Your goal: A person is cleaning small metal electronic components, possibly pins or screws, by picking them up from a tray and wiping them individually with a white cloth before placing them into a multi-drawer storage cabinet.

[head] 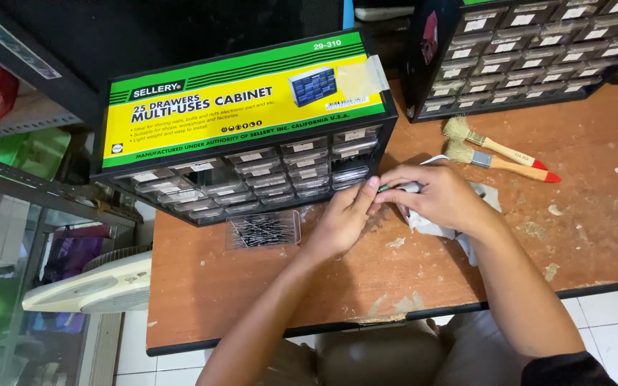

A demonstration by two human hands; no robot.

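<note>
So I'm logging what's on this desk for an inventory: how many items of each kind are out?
Drawer cabinets: 2
Paint brushes: 2
Clear trays of pins: 1
Pens: 1
White cloths: 1
Total: 7

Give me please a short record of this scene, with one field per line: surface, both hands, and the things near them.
Surface: worn brown wooden table
Left hand: left hand, fingertips touching the right hand's item, beside the black small-drawer cabinet with yellow-green label
Right hand: right hand, grip closed on a thin pen-like tool, green and silver, over white crumpled paper
Nearby: clear plastic drawer of thin metal pins; two wooden-handled paint brushes with red tips; second black drawer cabinet
</note>
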